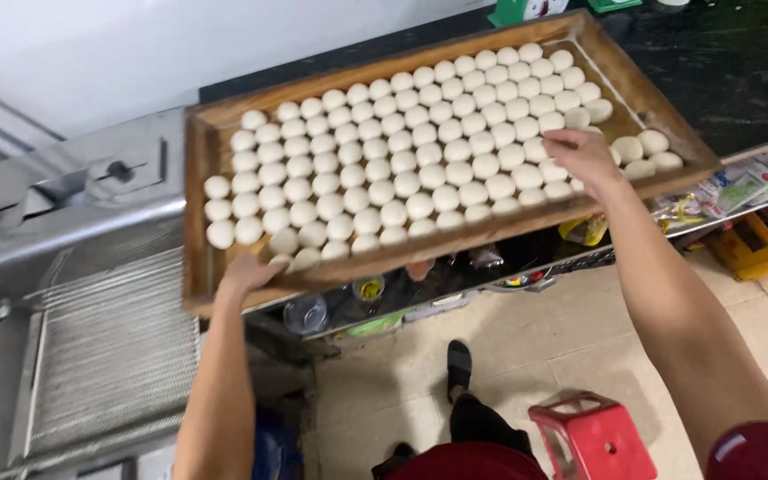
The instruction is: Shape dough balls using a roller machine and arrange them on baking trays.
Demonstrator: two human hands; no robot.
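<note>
One wooden tray serves as the reference; it sits tilted across one dark counter, its left end overhanging one metal machine. Left of the tray's near corner lies one wire-mesh conveyor belt, part of that machine. The left hand grips the tray's near-left rim, fingers curled over the edge beside the nearest balls, thumb hidden beneath. The tray carries white dough balls in close rows, roughly ten to a dozen rows; an exact total cannot be counted, though it is well over a hundred. The right hand rests inside the tray near its right end, fingers bent narrowly onto the balls there; whether it holds one cannot be told. Four loose balls sit apart at the tray's far-right corner. Below the tray's near rim, on the tiled floor, stands one red plastic stool.
</note>
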